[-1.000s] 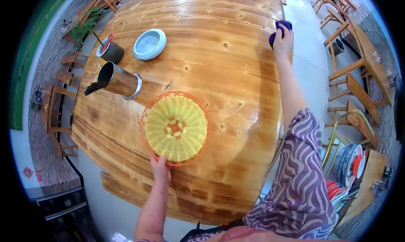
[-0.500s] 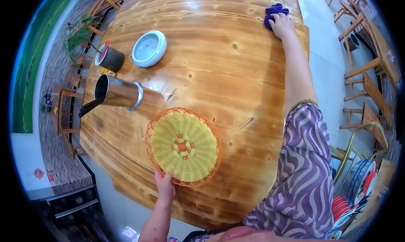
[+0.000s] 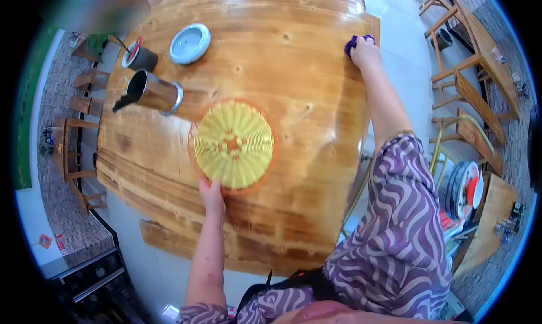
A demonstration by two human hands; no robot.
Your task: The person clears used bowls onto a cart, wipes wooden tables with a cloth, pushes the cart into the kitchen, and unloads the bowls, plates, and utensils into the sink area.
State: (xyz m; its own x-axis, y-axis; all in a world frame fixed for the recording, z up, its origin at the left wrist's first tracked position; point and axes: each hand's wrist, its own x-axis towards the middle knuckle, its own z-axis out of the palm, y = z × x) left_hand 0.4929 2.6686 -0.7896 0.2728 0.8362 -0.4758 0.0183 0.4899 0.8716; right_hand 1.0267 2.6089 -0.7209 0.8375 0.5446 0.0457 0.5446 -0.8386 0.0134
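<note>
Clearly, in the head view, your two hands work far apart, each closed on its own thing. Your left hand [image 3: 212, 197] grips the woven basket [image 3: 232, 146] by its near rim, thumb laid over the edge; that is probably the easiest part to reach, and a light basket should need no firmer hold. The basket is over the near middle of the worktop [image 3: 305, 98]; whether it touches the wood, you cannot tell from here.

Your right hand [image 3: 367, 54] is clamped over a bunched purple cloth [image 3: 351, 45] at the worktop's right edge. The arm is stretched out, seemingly because that spot lies well away from your body, and the bunching likely gives your fingers something thick to press on.

To the left, a metal cylinder [image 3: 161, 93] with something dark sticking out of its mouth, a plant pot [image 3: 142, 60] and a pale blue bowl [image 3: 190, 44] stand grouped, well out of your right arm's way.
</note>
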